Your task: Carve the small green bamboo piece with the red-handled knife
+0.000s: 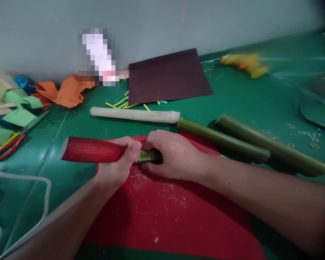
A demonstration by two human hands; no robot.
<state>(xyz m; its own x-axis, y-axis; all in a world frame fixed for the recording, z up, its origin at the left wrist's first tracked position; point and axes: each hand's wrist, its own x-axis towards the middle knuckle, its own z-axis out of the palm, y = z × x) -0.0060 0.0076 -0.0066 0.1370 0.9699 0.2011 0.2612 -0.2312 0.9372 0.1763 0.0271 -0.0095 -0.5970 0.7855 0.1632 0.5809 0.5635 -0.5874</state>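
Observation:
My left hand (120, 157) is closed around a thick red wooden handle (90, 150), whose flat grey end points left. Just right of it, my right hand (176, 155) grips a green bamboo piece (146, 156) with a pale scraped patch. Whether handle and bamboo are joined is hidden by my fingers. Both hands are over a red sheet (173, 213) sprinkled with fine shavings. Beyond them lie a pale peeled stick (135, 115) and two green bamboo lengths, one thinner (222, 139) and one thicker (271, 144).
A dark brown sheet (169, 77) lies at the back over yellow-green strips (119, 103). Red-handled scissors (9, 148) and orange paper (70, 92) are on the left. A yellow glue gun (245, 65) and several small rings (311, 135) sit right. A white cable (47, 195) runs left.

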